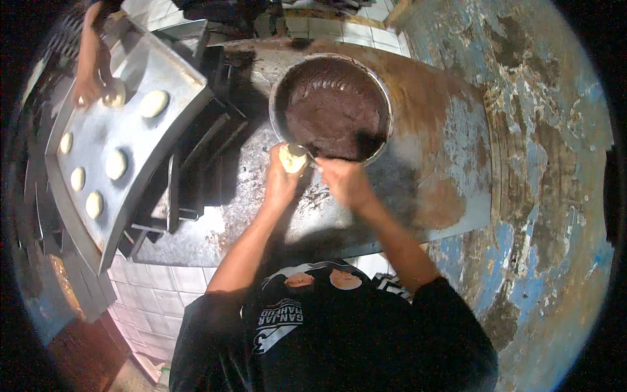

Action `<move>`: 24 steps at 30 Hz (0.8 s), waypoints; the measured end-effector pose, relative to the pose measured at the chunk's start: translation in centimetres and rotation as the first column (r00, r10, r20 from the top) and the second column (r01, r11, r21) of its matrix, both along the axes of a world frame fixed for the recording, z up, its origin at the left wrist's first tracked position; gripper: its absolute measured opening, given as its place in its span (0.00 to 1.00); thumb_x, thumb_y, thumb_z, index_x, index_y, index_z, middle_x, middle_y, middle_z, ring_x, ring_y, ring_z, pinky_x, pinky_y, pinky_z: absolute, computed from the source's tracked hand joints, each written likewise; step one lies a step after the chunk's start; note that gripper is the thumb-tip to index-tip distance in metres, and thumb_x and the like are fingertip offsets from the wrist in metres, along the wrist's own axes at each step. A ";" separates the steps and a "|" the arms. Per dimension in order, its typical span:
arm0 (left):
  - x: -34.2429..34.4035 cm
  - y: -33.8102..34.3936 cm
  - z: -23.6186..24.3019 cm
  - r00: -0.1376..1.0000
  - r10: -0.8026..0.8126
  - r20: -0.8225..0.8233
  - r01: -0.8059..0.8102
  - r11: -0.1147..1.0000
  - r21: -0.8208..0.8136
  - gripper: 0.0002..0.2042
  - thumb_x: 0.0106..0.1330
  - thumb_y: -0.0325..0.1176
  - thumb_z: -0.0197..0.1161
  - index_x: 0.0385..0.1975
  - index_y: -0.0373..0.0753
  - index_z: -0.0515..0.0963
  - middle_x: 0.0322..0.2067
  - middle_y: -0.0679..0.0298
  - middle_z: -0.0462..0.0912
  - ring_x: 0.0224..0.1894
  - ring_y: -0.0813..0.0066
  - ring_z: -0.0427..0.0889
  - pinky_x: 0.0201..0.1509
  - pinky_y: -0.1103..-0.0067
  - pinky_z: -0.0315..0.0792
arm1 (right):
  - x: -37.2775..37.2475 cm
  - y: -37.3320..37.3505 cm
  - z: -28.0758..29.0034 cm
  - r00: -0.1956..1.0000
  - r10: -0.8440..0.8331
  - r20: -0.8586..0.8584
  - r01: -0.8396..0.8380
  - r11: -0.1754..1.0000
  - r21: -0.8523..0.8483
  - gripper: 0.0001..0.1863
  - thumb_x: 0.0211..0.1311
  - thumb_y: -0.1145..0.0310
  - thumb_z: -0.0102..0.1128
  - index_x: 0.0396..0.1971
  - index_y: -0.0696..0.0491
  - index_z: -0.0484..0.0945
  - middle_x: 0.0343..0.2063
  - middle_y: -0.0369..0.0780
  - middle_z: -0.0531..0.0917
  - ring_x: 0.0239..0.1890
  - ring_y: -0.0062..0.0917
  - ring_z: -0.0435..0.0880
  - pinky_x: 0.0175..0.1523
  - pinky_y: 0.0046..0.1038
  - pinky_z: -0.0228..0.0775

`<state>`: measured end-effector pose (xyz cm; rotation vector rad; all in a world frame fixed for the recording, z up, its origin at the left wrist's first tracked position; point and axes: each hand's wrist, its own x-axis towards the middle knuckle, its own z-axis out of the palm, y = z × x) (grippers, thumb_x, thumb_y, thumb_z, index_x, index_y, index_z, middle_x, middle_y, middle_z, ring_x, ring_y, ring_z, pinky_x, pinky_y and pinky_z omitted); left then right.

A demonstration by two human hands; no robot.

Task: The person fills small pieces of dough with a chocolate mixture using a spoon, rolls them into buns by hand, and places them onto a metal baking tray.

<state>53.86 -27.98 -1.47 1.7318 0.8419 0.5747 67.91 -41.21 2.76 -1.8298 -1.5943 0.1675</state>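
A round metal bowl [390, 121] holds a dark brown, thick paste [336, 111] with small dents pressed along its far side. Cupped at the bowl's near rim, my left hand [279, 183] grips a pale piece of dough [294, 159], which looks opened out toward the right. My right hand [346, 183] is closed just right of the dough, knuckles over the near edge of the bowl. What its fingers hold, perhaps a thin tool, is hidden.
At the left, a metal tray [147, 130] bearing several pale dough rounds [116, 164] rests on stacked dark trays [202, 144]. Another person's hand [88, 91] touches a round there. The worn metal table [450, 189] meets a peeling wall [542, 163] at right.
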 end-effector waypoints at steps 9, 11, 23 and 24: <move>-3.8 -0.8 -3.9 0.966 0.164 -0.200 -0.171 0.985 -0.019 0.19 0.64 0.24 0.62 0.54 0.40 0.70 0.42 0.50 0.85 0.45 0.52 0.85 0.48 0.65 0.77 | -8.3 -12.0 -5.6 0.970 -0.212 0.122 0.234 0.949 -0.211 0.19 0.62 0.73 0.63 0.54 0.56 0.80 0.33 0.48 0.83 0.32 0.44 0.84 0.36 0.39 0.79; -4.4 -3.3 -2.8 0.999 -0.031 -0.015 0.024 0.941 -0.337 0.22 0.61 0.20 0.61 0.56 0.40 0.69 0.46 0.59 0.81 0.49 0.68 0.81 0.49 0.73 0.77 | -7.3 -12.6 -6.9 0.966 -0.236 0.109 0.257 0.932 -0.256 0.22 0.61 0.73 0.65 0.56 0.58 0.77 0.41 0.48 0.85 0.37 0.39 0.86 0.43 0.33 0.80; -6.2 -16.8 5.7 0.981 -0.134 0.142 0.189 0.842 -0.506 0.24 0.58 0.34 0.75 0.51 0.39 0.72 0.38 0.67 0.80 0.40 0.78 0.80 0.42 0.76 0.77 | -9.8 -16.1 2.7 0.687 -0.298 -0.663 0.452 0.890 0.068 0.24 0.68 0.73 0.55 0.64 0.56 0.68 0.50 0.47 0.83 0.50 0.40 0.83 0.59 0.37 0.72; -6.1 -17.8 7.1 0.973 -0.113 0.202 0.211 0.787 -0.579 0.21 0.59 0.34 0.74 0.50 0.39 0.74 0.37 0.68 0.80 0.40 0.81 0.79 0.42 0.78 0.77 | -9.8 -16.7 3.2 0.758 -0.322 -0.567 0.466 0.876 0.126 0.24 0.68 0.76 0.55 0.63 0.58 0.66 0.46 0.43 0.85 0.45 0.26 0.84 0.54 0.29 0.73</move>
